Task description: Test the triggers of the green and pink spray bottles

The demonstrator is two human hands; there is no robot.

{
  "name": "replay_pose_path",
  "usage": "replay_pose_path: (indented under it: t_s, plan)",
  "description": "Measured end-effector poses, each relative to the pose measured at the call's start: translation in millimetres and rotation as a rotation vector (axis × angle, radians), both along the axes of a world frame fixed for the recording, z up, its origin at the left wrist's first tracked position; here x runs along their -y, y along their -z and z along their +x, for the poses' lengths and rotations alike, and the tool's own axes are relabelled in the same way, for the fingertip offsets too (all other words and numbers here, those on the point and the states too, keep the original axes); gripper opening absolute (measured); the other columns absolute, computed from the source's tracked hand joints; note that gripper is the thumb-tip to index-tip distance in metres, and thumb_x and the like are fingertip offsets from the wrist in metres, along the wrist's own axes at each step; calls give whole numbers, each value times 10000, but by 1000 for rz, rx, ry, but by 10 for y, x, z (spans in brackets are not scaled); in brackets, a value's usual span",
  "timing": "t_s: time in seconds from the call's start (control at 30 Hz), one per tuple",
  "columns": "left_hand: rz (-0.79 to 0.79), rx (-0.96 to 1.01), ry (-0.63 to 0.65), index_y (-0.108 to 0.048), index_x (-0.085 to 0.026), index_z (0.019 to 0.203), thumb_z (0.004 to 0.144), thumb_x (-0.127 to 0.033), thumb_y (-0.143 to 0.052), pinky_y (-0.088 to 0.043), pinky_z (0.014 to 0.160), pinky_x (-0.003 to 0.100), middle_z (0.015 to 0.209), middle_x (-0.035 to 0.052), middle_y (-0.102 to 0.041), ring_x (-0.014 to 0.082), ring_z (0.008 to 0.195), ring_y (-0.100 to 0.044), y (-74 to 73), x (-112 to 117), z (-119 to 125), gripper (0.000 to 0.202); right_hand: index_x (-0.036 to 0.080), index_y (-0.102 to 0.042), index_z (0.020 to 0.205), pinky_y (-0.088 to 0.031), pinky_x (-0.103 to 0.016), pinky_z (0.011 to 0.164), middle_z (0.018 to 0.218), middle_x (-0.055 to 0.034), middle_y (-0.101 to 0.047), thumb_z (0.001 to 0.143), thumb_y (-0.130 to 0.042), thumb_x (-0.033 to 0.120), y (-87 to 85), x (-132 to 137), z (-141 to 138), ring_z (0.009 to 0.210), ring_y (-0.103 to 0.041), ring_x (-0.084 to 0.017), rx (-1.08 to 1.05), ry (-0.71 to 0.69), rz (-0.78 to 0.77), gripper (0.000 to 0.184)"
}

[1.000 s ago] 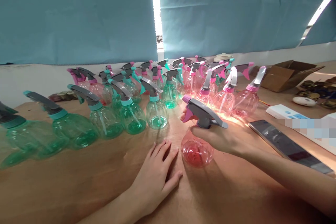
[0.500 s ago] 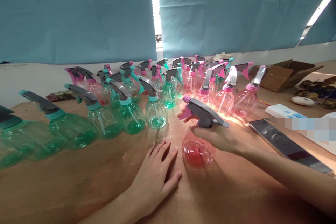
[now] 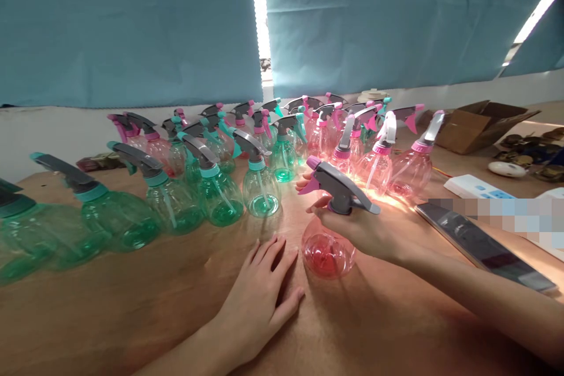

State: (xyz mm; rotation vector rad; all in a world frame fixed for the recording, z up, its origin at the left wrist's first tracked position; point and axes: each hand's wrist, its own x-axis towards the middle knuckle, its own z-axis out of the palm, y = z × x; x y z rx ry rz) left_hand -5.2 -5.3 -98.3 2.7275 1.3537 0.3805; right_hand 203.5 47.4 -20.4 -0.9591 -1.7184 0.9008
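Observation:
My right hand (image 3: pixel 359 226) is wrapped round the neck of a pink spray bottle (image 3: pixel 328 252), just under its grey and pink trigger head. The bottle stands roughly upright at the table's middle, its nozzle pointing up and to the left; some of my fingers are hidden behind it. My left hand (image 3: pixel 258 291) lies flat on the wooden table (image 3: pixel 176 305) to the left of this bottle, fingers spread, holding nothing. Beyond my left hand stands a green spray bottle (image 3: pixel 262 191) with a grey and teal head, beside another green spray bottle (image 3: pixel 220 200).
More green bottles (image 3: pixel 118 217) line the left side. Several pink bottles (image 3: pixel 374 167) stand behind the held one. At right lie a phone (image 3: pixel 480 247), a white power strip (image 3: pixel 478 188), a white computer mouse (image 3: pixel 506 169) and an open cardboard box (image 3: pixel 476 126). Blue curtains (image 3: pixel 132 29) hang behind.
My right hand and the pink spray bottle have shifted slightly left, and its trigger head sits a little differently. My left hand stays put.

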Motion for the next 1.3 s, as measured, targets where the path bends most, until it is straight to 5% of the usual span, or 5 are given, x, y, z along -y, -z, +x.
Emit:
replay_pose_path:
  t_s: [0.43, 0.87, 1.3]
  plan:
    - [6, 0, 8, -432, -212, 1416, 945, -414, -498, -336, 1105, 569, 1488, 128, -428, 325, 1376, -373, 10, -5, 1, 517, 252, -492, 1255, -455, -337, 608, 577, 62, -398, 680, -481, 160, 45, -8, -15, 721, -553, -204, -53, -15, 1, 582]
    - [1, 8, 8, -426, -220, 1425, 948, -422, -490, -338, 1107, 563, 1492, 123, -424, 326, 1376, -373, 15, -4, -6, 522, 248, -479, 1284, -468, -337, 605, 551, 71, -351, 681, -478, 158, 19, 5, 9, 703, -541, -204, -29, -21, 8, 610]
    - [-4, 8, 8, -444, -211, 1411, 950, -412, -492, -340, 1103, 572, 1487, 128, -431, 331, 1374, -377, -5, 2, -3, 505, 265, -581, 1161, -467, -316, 564, 663, 24, -521, 671, -485, 126, 8, -3, 15, 680, -539, -186, 16, -5, 42, 518]
